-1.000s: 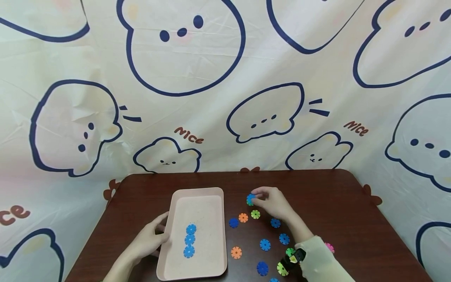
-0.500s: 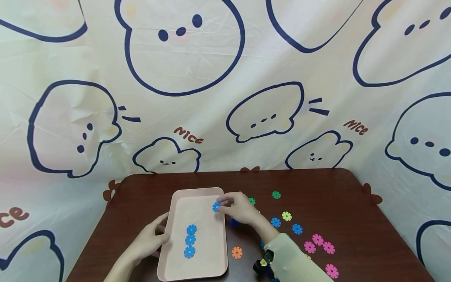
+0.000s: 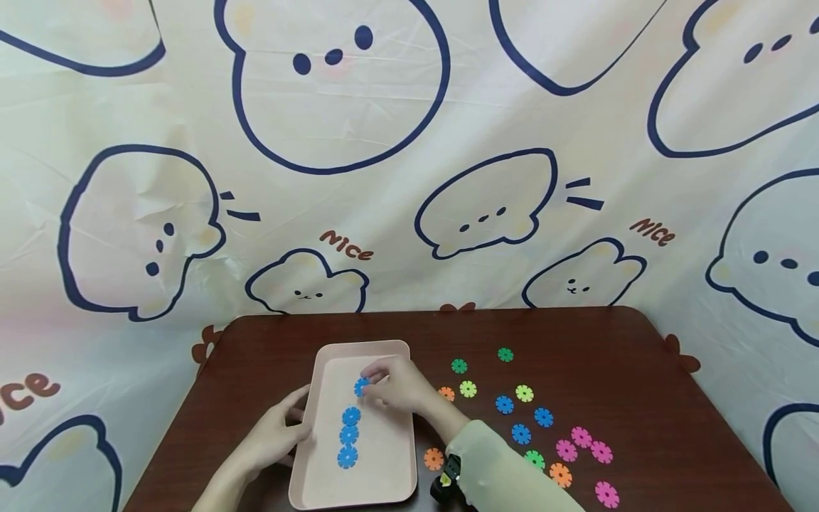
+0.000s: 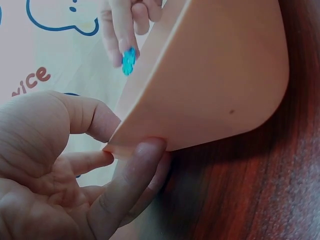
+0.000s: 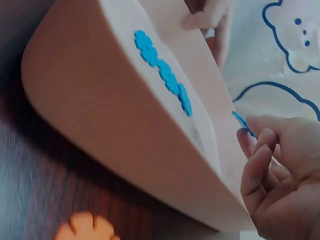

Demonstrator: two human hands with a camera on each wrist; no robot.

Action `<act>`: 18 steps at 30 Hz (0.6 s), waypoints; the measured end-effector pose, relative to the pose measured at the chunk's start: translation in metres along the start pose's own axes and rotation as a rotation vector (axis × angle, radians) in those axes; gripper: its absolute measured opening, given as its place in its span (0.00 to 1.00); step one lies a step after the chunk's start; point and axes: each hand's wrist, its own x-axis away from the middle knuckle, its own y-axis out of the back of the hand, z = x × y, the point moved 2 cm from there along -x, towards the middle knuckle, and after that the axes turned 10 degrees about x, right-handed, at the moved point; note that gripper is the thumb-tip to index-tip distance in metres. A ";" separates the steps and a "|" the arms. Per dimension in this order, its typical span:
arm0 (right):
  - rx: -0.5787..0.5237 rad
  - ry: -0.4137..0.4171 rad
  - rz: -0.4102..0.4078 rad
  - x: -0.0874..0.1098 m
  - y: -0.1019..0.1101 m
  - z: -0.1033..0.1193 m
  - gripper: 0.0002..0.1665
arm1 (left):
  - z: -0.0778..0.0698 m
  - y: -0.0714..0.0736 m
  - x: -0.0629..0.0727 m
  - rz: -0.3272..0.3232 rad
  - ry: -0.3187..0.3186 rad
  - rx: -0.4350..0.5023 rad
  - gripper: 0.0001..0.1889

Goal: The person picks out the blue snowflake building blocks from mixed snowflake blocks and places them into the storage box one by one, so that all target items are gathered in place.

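A blue, flower-shaped notched disc point(image 3: 360, 387), thin and plastic-looking, is pinched between the fingertips of the right hand point(image 3: 402, 384), whose fingers are closed to the disc's thickness, its other fingers curled. It is above the far part of a pale pinkish-beige rectangular tray point(image 3: 384, 455) with rounded corners and a smooth raised wall. Three more blue discs point(image 3: 348, 435) lie inside the tray, touching in a line running near to far; whether they interlock is too small to tell. The held disc is apart from this line, beyond its far end. The left hand point(image 3: 275, 434) grips the tray's left rim, fingers bent around the edge.

Right of the tray, fifteen loose discs of the same notched shape can be counted: three loose blue discs point(image 3: 543, 417), three green discs point(image 3: 458, 365), two yellow-green discs point(image 3: 525, 393), three orange discs point(image 3: 560, 475) and four pink discs point(image 3: 601, 452). One orange disc is just beside the tray's right wall; the right arm covers part of this area.

A pale green sleeve point(image 3: 495, 466) and a black wrist device point(image 3: 453, 468) are on that arm. The table point(image 3: 640, 398) is dark red-brown with a wood grain and a sheen. Behind it, a creased cream cloth point(image 3: 384, 213) carries navy-outlined animal heads; the brown word "Nice" reads in full twice, and a cut-off "ce" shows at the left edge
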 end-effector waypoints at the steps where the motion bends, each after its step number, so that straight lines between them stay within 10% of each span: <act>1: 0.006 0.002 0.004 -0.001 -0.003 0.001 0.14 | 0.000 0.000 0.000 0.000 0.000 -0.001 0.39; 18: 0.239 -0.042 -0.012 -0.005 -0.030 0.004 0.11 | -0.003 -0.002 0.002 -0.014 -0.002 -0.007 0.38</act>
